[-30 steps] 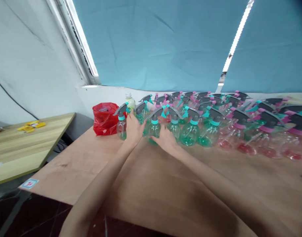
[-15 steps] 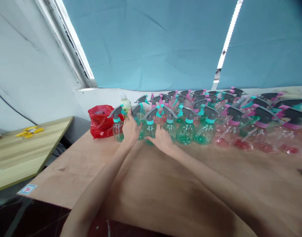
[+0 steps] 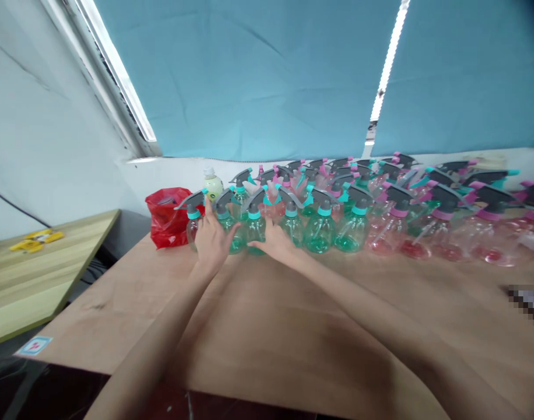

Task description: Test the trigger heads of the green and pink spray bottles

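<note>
My left hand, fingers spread, is at the left end of the front row of spray bottles. It partly covers the leftmost spray bottle, which has a teal collar and grey trigger head. By its thumb stands a second clear green spray bottle. My right hand is open, thumb stretched left across the front of a third green spray bottle. Its fingers point up between that bottle and the neighbouring green spray bottle. Whether the fingertips press on the bottles is hard to tell.
More green spray bottles and pink ones line the wooden table, with further rows behind. A red plastic bag and a pale green bottle stand at the left. Yellow packets lie on a side table.
The view has shifted slightly, so the bottles appear farther left. My left hand has moved a little left towards the end bottle, its thumb spreading. My right hand stays by the third bottle.
</note>
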{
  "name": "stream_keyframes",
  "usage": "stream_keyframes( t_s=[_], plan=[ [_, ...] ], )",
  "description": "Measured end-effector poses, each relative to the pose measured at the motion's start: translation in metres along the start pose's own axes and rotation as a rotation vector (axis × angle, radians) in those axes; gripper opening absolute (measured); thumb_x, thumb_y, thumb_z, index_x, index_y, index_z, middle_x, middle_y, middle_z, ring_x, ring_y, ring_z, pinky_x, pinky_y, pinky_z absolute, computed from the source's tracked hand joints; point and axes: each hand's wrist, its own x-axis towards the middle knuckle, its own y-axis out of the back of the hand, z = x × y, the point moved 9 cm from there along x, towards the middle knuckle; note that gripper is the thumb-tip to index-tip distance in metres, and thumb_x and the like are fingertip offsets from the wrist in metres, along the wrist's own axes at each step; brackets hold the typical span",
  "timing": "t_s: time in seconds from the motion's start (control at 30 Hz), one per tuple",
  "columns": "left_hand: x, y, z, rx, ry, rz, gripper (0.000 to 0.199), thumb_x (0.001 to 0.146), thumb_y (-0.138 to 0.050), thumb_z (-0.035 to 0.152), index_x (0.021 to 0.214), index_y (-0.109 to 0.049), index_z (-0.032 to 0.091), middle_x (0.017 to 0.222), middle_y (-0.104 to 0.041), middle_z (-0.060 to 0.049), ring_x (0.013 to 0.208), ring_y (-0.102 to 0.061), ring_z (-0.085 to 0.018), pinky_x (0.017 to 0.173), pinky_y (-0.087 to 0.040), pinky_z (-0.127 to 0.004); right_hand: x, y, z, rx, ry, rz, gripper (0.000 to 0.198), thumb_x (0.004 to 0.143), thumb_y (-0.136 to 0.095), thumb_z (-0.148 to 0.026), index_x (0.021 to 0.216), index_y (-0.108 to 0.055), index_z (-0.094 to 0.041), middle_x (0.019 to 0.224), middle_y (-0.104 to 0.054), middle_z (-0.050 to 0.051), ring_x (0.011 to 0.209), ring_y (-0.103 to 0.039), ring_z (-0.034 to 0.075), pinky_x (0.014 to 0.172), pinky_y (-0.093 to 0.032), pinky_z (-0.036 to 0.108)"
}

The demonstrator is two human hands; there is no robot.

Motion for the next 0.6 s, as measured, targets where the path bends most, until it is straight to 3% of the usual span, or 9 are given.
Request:
stream_keyframes(
  t_s=[0.13,0.2,0.27,0.33,0.4,0.47,0.6],
  plan=[
    [-0.019,0.028,-0.001,-0.076,-0.058,0.114,0.086,0.083,-0.059,0.046,0.146,-0.014,0.007,0.108,-0.064,-0.018,0.101,-0.058,-0.036,0.085,-0.048,-0.047,-0.019,0.015,-0.001,0.049,0.085,0.037,0.096,0.074,-0.073,-0.041,0.146,-0.020,-0.008,0.139,-0.045,0.026,0.115,-0.057,0.034,0.086,-0.050,0.040],
    [-0.035,0.045,0.006,-0.145,-0.123,0.202,0.080,0.084,-0.060,0.042,0.145,-0.018,0.011,0.108,-0.063,-0.016,0.100,-0.059,-0.032,0.090,-0.047,-0.048,-0.035,0.032,0.000,0.077,0.187,0.077,0.075,0.080,-0.068,-0.039,0.141,-0.035,-0.010,0.134,-0.052,0.021,0.116,-0.057,0.032,0.088,-0.049,0.041],
    [-0.052,0.052,0.020,-0.240,-0.196,0.218,0.071,0.084,-0.060,0.038,0.142,-0.025,0.013,0.106,-0.062,-0.014,0.098,-0.060,-0.028,0.086,-0.050,-0.044,-0.051,0.050,0.011,0.079,0.226,0.086,0.046,0.085,-0.062,-0.036,0.124,-0.055,-0.013,0.117,-0.065,0.015,0.103,-0.064,0.027,0.085,-0.050,0.039],
    [-0.065,0.045,0.042,-0.354,-0.256,0.136,0.053,0.087,-0.056,0.033,0.133,-0.037,0.016,0.101,-0.062,-0.010,0.093,-0.062,-0.023,0.082,-0.052,-0.039,-0.065,0.069,0.032,0.078,0.196,0.096,0.029,0.086,-0.060,-0.035,0.109,-0.063,-0.017,0.105,-0.071,0.010,0.091,-0.068,0.023,0.080,-0.051,0.036],
    [-0.070,0.024,0.070,-0.498,-0.287,-0.054,0.039,0.090,-0.051,0.029,0.126,-0.043,0.017,0.102,-0.062,-0.008,0.094,-0.063,-0.020,0.083,-0.053,-0.036,-0.076,0.090,0.057,0.075,0.138,0.132,0.021,0.086,-0.060,-0.035,0.100,-0.067,-0.019,0.095,-0.073,0.007,0.082,-0.068,0.021,0.072,-0.051,0.033],
    [-0.067,0.006,0.096,-0.545,-0.291,-0.152,0.039,0.091,-0.050,0.031,0.127,-0.042,0.018,0.111,-0.059,-0.010,0.102,-0.061,-0.022,0.087,-0.053,-0.038,-0.086,0.108,0.082,0.061,0.093,0.177,0.019,0.086,-0.059,-0.036,0.092,-0.068,-0.021,0.087,-0.074,0.004,0.075,-0.068,0.020,0.068,-0.050,0.032],
    [-0.041,-0.021,0.127,-0.442,-0.226,-0.155,0.048,0.090,-0.052,0.033,0.131,-0.037,0.015,0.127,-0.049,-0.016,0.118,-0.054,-0.028,0.094,-0.048,-0.043,-0.097,0.131,0.123,0.023,0.030,0.259,0.022,0.086,-0.058,-0.041,0.084,-0.067,-0.022,0.082,-0.073,0.004,0.070,-0.067,0.020,0.063,-0.047,0.031]
  ],
)
